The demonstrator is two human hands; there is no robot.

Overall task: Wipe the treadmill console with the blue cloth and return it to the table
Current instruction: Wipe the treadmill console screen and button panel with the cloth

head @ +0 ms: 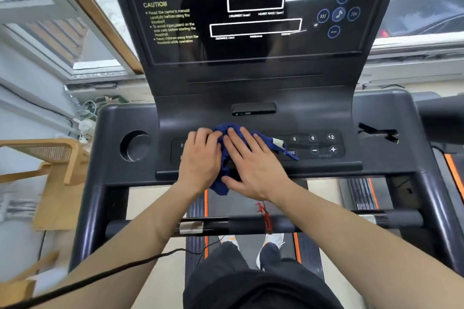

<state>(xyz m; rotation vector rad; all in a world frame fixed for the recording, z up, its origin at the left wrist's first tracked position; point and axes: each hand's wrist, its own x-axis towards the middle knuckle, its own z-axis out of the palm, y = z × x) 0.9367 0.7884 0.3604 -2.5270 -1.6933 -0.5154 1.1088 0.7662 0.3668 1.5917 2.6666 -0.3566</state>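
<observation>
The blue cloth (227, 169) lies bunched on the button panel of the black treadmill console (256, 98). My left hand (200, 158) lies flat on the cloth's left part, fingers together. Pressing on the cloth's middle is my right hand (253, 160), fingers spread. A corner of the cloth with a white tag sticks out to the right, next to the speed buttons (324, 144). The lower end of the cloth hangs over the console's front edge. The table is not in view.
A round cup holder (134, 145) sits at the console's left. The dark glossy display (256, 12) rises behind the panel. A wooden chair (50, 158) stands to the left, under windows. A handlebar (251, 227) with a red cord crosses below; my feet are on the belt.
</observation>
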